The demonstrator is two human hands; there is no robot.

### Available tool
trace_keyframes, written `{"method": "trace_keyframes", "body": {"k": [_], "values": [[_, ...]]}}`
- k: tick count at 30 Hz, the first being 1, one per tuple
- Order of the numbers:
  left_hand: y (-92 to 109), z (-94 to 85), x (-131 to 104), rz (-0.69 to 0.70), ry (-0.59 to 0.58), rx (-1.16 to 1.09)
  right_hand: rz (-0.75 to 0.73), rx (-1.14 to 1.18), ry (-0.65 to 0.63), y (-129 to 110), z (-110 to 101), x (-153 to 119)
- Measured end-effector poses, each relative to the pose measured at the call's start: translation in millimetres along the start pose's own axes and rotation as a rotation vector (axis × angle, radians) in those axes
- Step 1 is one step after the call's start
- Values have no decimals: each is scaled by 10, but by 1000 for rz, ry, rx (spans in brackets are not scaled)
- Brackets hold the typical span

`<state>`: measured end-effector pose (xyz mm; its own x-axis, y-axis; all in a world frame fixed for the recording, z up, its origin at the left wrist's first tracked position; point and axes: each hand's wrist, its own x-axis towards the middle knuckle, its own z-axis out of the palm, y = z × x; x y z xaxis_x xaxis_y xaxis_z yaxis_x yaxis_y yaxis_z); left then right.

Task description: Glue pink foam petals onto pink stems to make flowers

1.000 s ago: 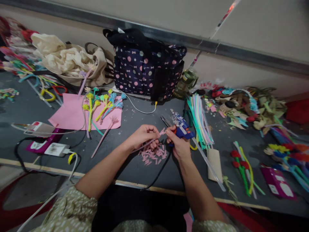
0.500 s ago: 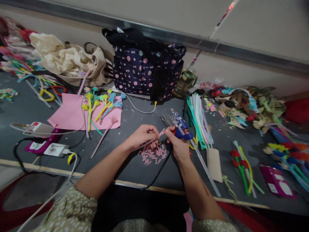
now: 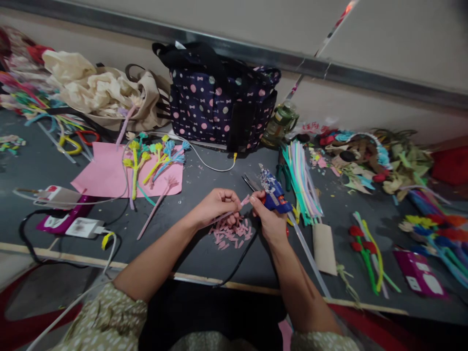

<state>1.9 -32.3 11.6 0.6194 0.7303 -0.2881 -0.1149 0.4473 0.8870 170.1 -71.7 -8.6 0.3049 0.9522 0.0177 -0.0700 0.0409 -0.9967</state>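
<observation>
My left hand (image 3: 219, 207) is closed round a thin pink stem (image 3: 227, 214), whose tip points to the right. The thumb and forefinger of my right hand (image 3: 265, 212) pinch at the stem's tip, where a small pink piece shows; the contact itself is too small to make out. Just below both hands, many short pink pieces (image 3: 228, 236) lie heaped on the dark table. A blue glue gun (image 3: 276, 195) with a long clear glue stick (image 3: 309, 251) lies beside and behind my right hand. Another pink stem with a fringed top (image 3: 155, 209) rests to the left.
Yellow and blue fuzzy flowers lie on pink paper (image 3: 104, 168). Behind stand a dotted bag (image 3: 201, 105), a phone (image 3: 241, 126) and a green bottle (image 3: 280, 124). Pastel stems (image 3: 302, 180), a cardboard tube (image 3: 324, 248) and red flowers (image 3: 361, 239) are right; chargers and cables (image 3: 84, 227) left.
</observation>
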Motion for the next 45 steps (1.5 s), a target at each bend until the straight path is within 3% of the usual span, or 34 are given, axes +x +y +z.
{"method": "trace_keyframes", "body": {"k": [34, 42, 45], "values": [[-6, 9, -5, 6, 12, -6, -35, -4, 9, 10, 19, -22], [37, 10, 3, -16, 51, -36, -9, 108, 90, -71, 65, -11], [16, -24, 33, 17, 79, -65, -12, 161, 62, -115, 65, -12]]}}
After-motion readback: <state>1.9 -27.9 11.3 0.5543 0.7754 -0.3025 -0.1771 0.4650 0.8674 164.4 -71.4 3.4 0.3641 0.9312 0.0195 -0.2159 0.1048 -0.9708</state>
